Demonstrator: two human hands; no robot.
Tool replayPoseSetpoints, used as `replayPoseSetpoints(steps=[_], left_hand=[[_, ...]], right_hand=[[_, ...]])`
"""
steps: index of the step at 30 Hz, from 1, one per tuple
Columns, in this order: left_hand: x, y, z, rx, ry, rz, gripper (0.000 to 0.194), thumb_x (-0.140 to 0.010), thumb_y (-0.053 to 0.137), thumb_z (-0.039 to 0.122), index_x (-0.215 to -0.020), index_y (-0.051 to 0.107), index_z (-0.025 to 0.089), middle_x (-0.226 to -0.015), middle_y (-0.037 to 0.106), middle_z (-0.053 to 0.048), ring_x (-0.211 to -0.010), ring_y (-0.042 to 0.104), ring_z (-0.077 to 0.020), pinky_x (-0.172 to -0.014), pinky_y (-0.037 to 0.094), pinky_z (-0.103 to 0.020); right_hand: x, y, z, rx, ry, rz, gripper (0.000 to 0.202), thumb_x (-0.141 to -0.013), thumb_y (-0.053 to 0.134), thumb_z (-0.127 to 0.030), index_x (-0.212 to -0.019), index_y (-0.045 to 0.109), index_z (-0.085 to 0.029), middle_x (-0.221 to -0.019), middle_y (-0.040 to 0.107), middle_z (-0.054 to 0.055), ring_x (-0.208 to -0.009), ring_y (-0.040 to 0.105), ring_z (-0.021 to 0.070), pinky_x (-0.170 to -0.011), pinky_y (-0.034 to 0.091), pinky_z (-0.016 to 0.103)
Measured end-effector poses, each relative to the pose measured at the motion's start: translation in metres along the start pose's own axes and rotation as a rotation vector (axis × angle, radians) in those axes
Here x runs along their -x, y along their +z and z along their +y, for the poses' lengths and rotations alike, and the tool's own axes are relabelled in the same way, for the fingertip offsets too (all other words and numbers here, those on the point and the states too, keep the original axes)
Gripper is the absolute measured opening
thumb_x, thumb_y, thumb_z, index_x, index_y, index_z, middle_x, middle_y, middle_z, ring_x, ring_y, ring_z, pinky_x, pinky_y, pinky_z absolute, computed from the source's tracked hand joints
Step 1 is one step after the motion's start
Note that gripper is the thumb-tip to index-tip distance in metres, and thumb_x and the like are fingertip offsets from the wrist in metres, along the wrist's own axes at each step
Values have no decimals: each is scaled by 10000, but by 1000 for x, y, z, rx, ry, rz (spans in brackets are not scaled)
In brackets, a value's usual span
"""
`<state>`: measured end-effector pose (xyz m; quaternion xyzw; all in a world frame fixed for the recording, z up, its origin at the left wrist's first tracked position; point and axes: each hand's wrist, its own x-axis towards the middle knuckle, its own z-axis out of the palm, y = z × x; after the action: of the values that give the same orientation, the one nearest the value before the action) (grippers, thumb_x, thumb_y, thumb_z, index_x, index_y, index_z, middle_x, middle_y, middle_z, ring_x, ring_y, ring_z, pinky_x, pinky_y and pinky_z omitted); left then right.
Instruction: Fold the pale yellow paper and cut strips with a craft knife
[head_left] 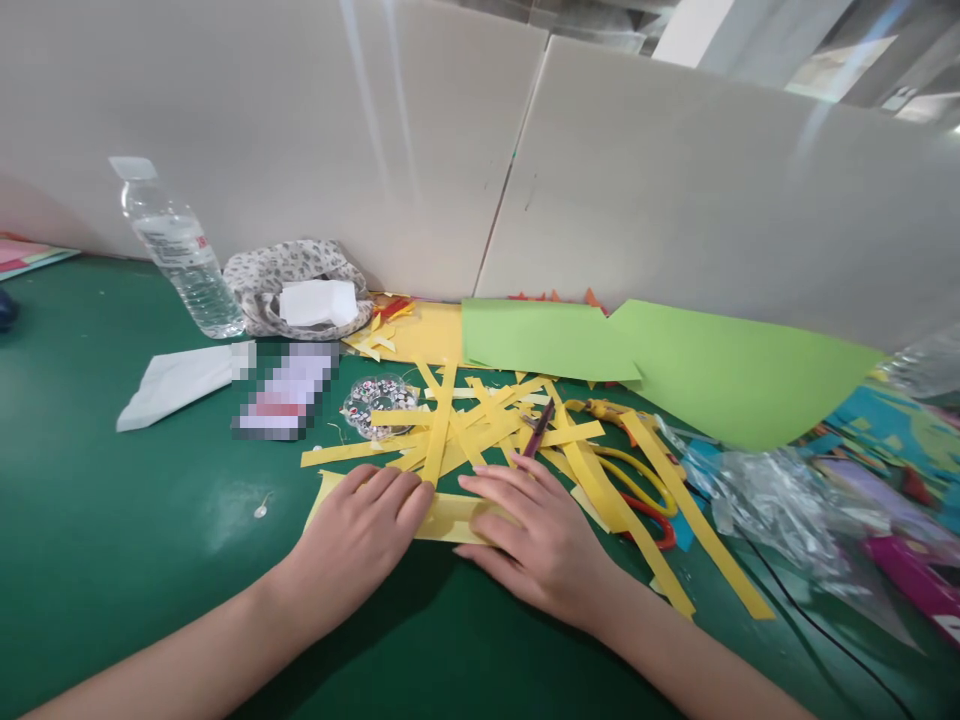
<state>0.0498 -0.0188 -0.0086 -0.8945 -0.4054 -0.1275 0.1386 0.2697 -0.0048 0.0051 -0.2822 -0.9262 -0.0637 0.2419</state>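
A folded sheet of pale yellow paper [444,517] lies on the green table in front of me. My left hand [367,525] is closed over its left part, fingers together and curled on the far edge, the thumb hidden. On the right part of the paper rests my right hand [536,530], its fingers stretched and apart, with the thumb at the near edge. Just beyond both hands is a loose pile of yellow paper strips [487,420]. A dark pen-like tool [538,428] lies on the strips, close to my right fingertips.
A water bottle [180,255], patterned pouch [296,265], white tissue [184,380] and blurred-out flat item [286,392] are at left. A round bead case [380,405] sits by the strips. Green card [720,360] leans at the partition. Yellow-handled scissors [645,475], crumpled plastic [787,510] and a black cable [799,600] lie right.
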Motion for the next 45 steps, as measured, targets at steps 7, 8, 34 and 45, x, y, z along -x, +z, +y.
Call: replayPoseSetpoints(steps=[7,8,34,45], left_hand=[[-2,-4,3,48,5,3,235,-925,396,354,-893,531,164,-770,609,-34,-675,574,-209,-569,367,-333],[-2,-4,4,56,8,2,255,-933,375,363,-878,530,168,-757,603,-29,-664,568,-205,-567,358,-332],[-1,0,-23,-80,-239,33,276,-926,407,342,-1036,550,132,-962,660,-100,-821,614,-250,-658,414,-355],[-2,2,-3,43,-105,-2,136,-916,444,254,-943,551,175,-814,640,-40,-726,593,-206,-642,398,-323]], right_hand=[[0,1,0,2,31,16,149,-862,548,-213,-753,636,-163,-924,688,54,-944,599,196,-949,386,433],[-1,1,0,-8,38,17,159,-865,543,-209,-743,634,-162,-892,685,47,-916,599,187,-942,390,427],[8,18,24,51,416,21,370,-727,358,19,-980,528,-190,-977,577,100,-903,567,242,-641,515,353],[1,7,1,-82,21,57,122,-845,532,-212,-944,594,-176,-897,625,67,-853,561,198,-766,464,356]])
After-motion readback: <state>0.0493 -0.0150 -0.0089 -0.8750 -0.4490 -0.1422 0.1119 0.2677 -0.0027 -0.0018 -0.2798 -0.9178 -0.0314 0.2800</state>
